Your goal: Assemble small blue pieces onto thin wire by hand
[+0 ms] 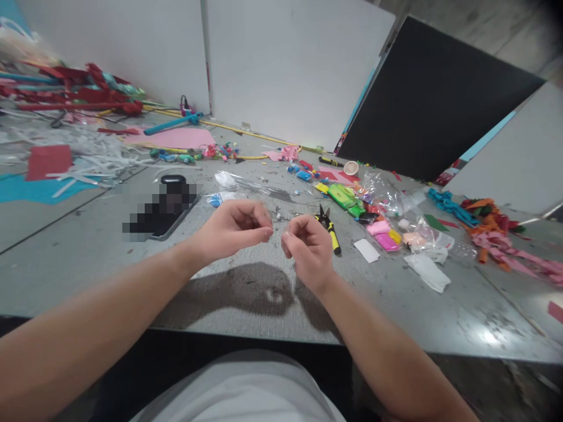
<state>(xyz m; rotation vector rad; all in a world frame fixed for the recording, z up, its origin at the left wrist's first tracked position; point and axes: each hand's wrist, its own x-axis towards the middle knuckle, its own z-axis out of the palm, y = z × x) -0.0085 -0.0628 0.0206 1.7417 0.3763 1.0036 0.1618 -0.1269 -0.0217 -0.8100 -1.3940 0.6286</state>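
My left hand (233,228) and my right hand (308,246) hover close together above the grey table (88,269), fingertips curled and pinched toward each other. Whatever is pinched between them is too small to make out. Yellow-handled pliers (329,228) lie just beyond my right hand. A dark phone-like object (162,211), blurred out, rests to the left of my left hand.
Coloured clay pieces and clear plastic bags (382,217) are scattered to the right. A white card (366,250) lies near the pliers. Paper strips and red and teal scraps (65,146) cover the far left. Orange and pink ribbons (497,234) pile at right. White and black boards stand behind.
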